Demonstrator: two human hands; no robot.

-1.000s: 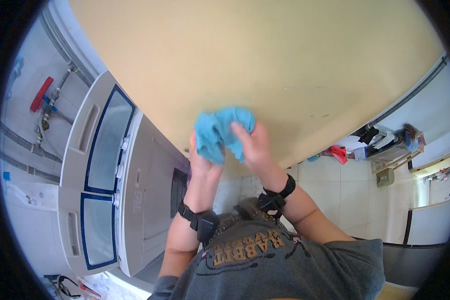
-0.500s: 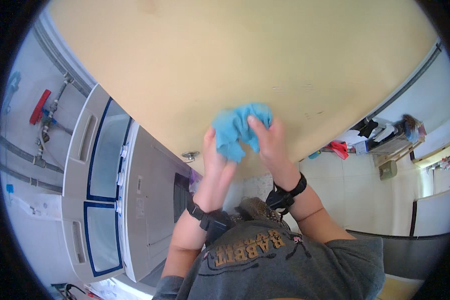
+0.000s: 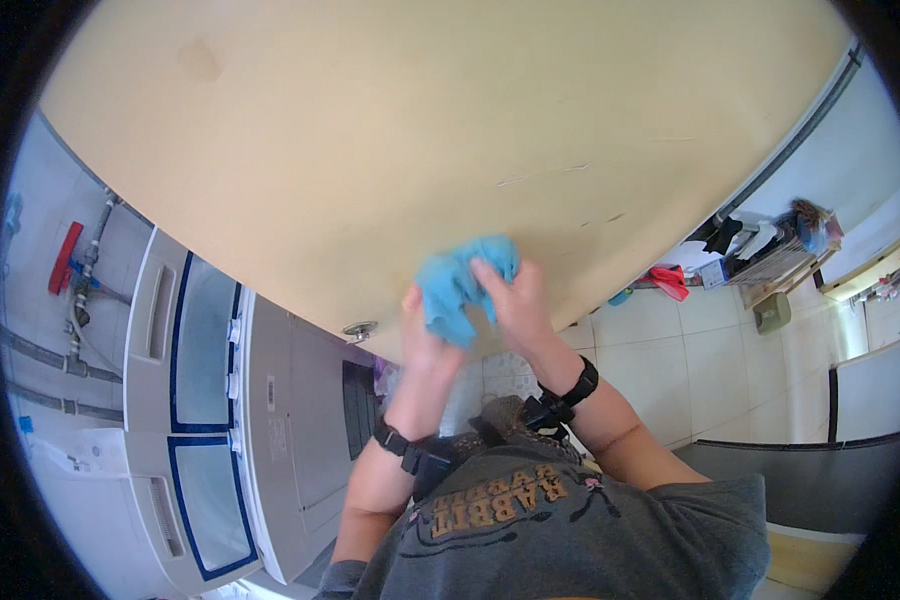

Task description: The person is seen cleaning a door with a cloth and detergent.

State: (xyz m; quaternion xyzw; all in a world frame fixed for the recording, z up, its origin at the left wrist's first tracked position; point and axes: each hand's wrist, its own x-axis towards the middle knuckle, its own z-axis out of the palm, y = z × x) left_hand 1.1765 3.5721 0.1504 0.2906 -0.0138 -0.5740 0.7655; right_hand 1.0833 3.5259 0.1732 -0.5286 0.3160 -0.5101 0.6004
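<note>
A crumpled light-blue cloth (image 3: 454,285) is bunched between my two hands, in front of a broad cream door (image 3: 360,150). My left hand (image 3: 426,328) is closed on its lower left side, fingers partly hidden behind the fabric. On the other side, my right hand (image 3: 518,305) pinches the cloth with the thumb laid on top. Whether the cloth touches the door, I cannot tell. A round metal door knob (image 3: 360,330) sits just left of my left hand. Scratch marks (image 3: 545,176) show on the door above the cloth.
At the left stands a white twin-tub washing machine (image 3: 158,310) with blue-framed lids. Grey pipes (image 3: 88,275) and a red-headed brush (image 3: 66,258) are on the wall beyond. To the right, a low rack (image 3: 778,268) holds mixed items above the tiled floor (image 3: 660,365), near a red item (image 3: 670,283).
My hands and the cloth appear lower and slightly left in the picture. The knob has shifted the same way, so they stay about equally far from it. Both hands keep hold.
</note>
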